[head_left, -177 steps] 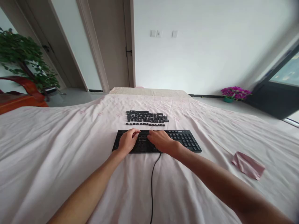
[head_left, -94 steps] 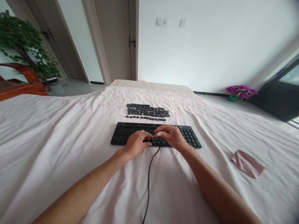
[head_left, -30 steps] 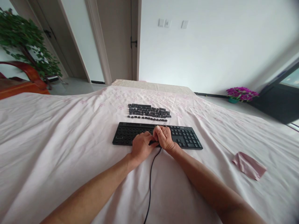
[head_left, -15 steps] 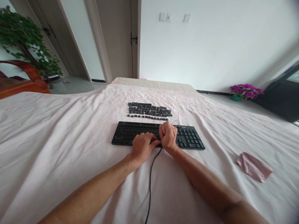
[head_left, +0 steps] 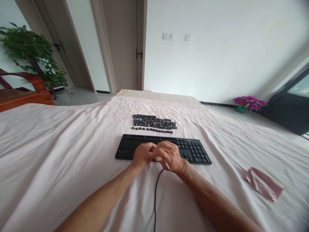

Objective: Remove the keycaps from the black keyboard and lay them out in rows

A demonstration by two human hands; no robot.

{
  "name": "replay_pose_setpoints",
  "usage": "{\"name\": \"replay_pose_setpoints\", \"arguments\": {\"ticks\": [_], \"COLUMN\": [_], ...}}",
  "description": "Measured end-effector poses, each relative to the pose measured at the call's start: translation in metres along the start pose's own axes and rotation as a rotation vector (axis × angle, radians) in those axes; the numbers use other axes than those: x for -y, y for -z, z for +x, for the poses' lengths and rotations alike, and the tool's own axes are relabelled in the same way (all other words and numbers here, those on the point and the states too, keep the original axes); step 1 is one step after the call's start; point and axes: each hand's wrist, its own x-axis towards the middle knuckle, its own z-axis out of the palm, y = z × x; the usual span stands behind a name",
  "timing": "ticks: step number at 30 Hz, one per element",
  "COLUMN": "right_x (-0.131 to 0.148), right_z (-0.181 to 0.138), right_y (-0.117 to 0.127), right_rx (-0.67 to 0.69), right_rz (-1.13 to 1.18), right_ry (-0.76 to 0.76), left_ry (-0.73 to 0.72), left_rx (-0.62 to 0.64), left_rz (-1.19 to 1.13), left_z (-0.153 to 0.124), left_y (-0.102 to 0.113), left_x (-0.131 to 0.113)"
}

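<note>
A black keyboard [head_left: 196, 150] lies across the cloth in front of me; its left part is stripped of keycaps, while keys remain on the right part. My right hand [head_left: 171, 155] is closed above its middle, gripping a wire keycap puller [head_left: 166, 164] whose thin metal end sticks out towards me. Against its fingertips, my left hand [head_left: 143, 154] is closed in a pinch; whatever lies between those fingers is hidden. Beyond the keyboard, loose black keycaps [head_left: 151, 121] are laid out in several rows. The keyboard's black cable [head_left: 155, 196] runs towards me from under the hands.
A pale pink flowered cloth [head_left: 84, 161] covers the whole surface, with soft folds. On the right lies a pink satin pouch [head_left: 264, 184]. Further off stand a wooden chair [head_left: 29, 93], a leafy plant [head_left: 33, 54] and purple flowers [head_left: 250, 102] on the floor.
My right hand has turned over, so the puller's wire points towards me instead of away. The left fingers have come up to meet the right ones. The view has tilted upwards slightly.
</note>
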Motion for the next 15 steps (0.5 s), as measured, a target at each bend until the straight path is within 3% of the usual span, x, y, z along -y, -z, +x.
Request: {"name": "replay_pose_setpoints", "arguments": {"ticks": [7,9,13,15], "right_x": [-0.002,-0.006,-0.012,-0.014], "right_z": [0.002,0.005,0.015,0.020], "right_y": [0.004,0.005,0.010,0.011], "right_rx": [0.004,0.047,0.178,0.276], "right_rz": [-0.134,-0.125,-0.113,-0.092], "right_ry": [-0.046,-0.154,-0.517,-0.599], "left_ry": [0.080,0.079,0.040,0.021], "left_rx": [-0.026,-0.059,-0.115,-0.117], "left_rz": [-0.316,-0.373,-0.464,-0.474], "left_z": [0.007,0.006,0.003,0.001], "left_y": [0.002,0.004,0.008,0.008], "left_x": [0.007,0.009,0.010,0.010]}}
